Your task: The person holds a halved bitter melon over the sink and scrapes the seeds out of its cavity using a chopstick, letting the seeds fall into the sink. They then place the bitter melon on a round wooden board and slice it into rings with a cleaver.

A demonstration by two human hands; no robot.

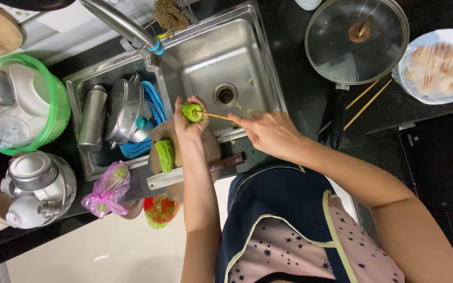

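Left hand (189,119) raised over the near edge of the steel sink (205,47), grip wrapped around a short green bitter-gourd piece (192,111), cut end turned toward the other hand. Right hand (270,133) just beside it, grip pinched on a thin wooden chopstick (217,116), tip pushed into the open end of the piece. Below the left wrist, a round wooden cutting board (212,148) laid across the sink's front rim, carrying a second, longer bitter-gourd section (165,155) and a cleaver (195,172) with a dark handle, blade flat on the board. Green scraps scattered in the sink basin near the drain (225,95). In the smaller basin to the left, a steel flask (92,118), a lidded steel pot (128,116) and a blue hose coil (155,107). Further left on the dark bench (300,63), a green basket (58,107) of dishes. On the right of the bench, a glass-lidded pan (356,39), a pair of chopsticks (367,100) beside it, and a covered plate (439,65). Pink plastic bag (106,189) hanging off the bench edge at lower left.
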